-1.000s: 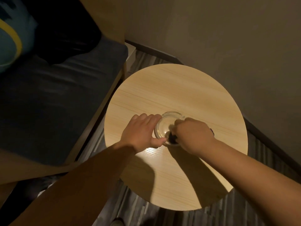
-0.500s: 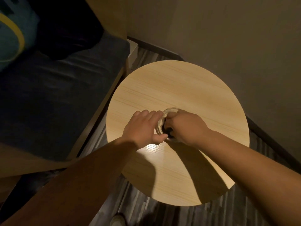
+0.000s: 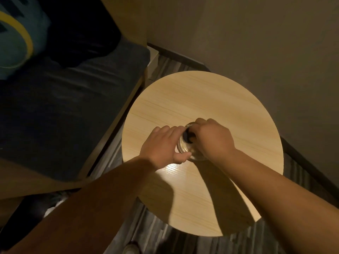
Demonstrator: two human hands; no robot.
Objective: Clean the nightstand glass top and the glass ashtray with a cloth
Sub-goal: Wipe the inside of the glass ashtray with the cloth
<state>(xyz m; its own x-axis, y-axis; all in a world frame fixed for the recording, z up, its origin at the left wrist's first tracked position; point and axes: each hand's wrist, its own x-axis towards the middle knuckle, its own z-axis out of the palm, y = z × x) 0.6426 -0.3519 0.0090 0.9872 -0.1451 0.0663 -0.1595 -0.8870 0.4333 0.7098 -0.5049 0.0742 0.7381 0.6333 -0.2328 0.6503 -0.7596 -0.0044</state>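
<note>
Right hand [image 3: 212,138] shifted over ashtray [image 3: 185,146] | clear glass, dark cloth [image 3: 188,137] inside

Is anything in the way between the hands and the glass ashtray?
No. The left hand grips the ashtray at its side, and the right hand presses a dark cloth inside it.

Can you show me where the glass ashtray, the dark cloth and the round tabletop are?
glass ashtray [image 3: 184,146]: head view, on its clear left inner wall.
dark cloth [image 3: 187,135]: head view, on the wad pressed inside the ashtray.
round tabletop [image 3: 201,96]: head view, on bare wood-grain surface at the far side.
</note>
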